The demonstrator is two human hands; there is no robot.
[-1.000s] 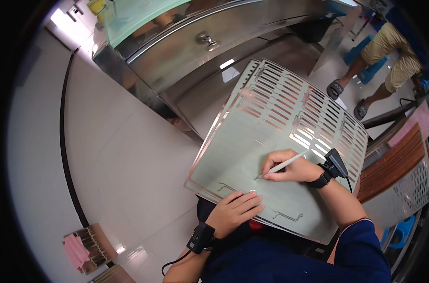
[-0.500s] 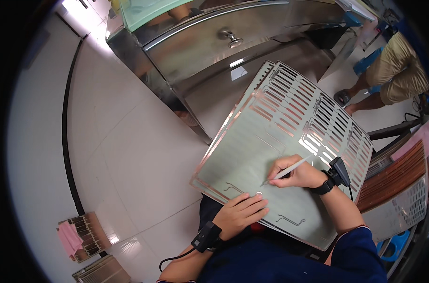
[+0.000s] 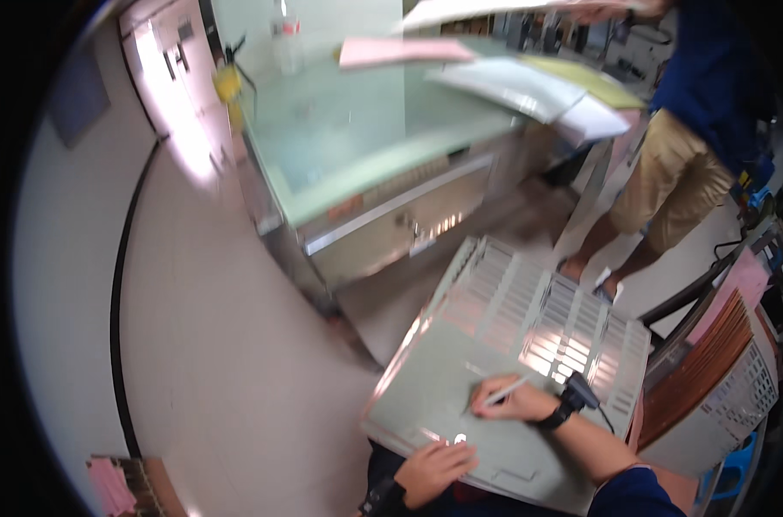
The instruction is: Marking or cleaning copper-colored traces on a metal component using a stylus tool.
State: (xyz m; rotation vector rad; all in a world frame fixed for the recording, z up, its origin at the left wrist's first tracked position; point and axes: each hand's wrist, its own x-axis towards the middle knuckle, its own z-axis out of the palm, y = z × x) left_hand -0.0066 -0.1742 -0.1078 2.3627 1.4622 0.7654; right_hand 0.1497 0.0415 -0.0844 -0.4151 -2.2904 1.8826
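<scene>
A large pale green circuit panel (image 3: 426, 370) with copper-coloured edges lies tilted at my lap, its far half covered in rows of slots and tracks. My right hand (image 3: 505, 401) is closed round a slim, pale pen-shaped tool (image 3: 505, 390), its tip down near the panel's surface; blur hides whether it touches. To the left and nearer me, my left hand (image 3: 433, 474) rests flat on the panel's near edge, fingers stretched out. Beside its fingertips is a small bright spot. Another panel edge shows beneath the top one on the left.
Ahead stands a metal workbench with a glassy green top (image 3: 322, 164), bearing papers (image 3: 512, 90) and a bottle (image 3: 288, 39). Beyond it, a person in tan shorts (image 3: 676, 181) holds a white sheet (image 3: 486, 12). At right is a rack of stacked panels (image 3: 701, 388) above a blue stool (image 3: 738, 472).
The view has tilted up, bringing the bench top and the other person's upper body into sight. The panel and both my hands sit lower in the picture; my right hand keeps the tool.
</scene>
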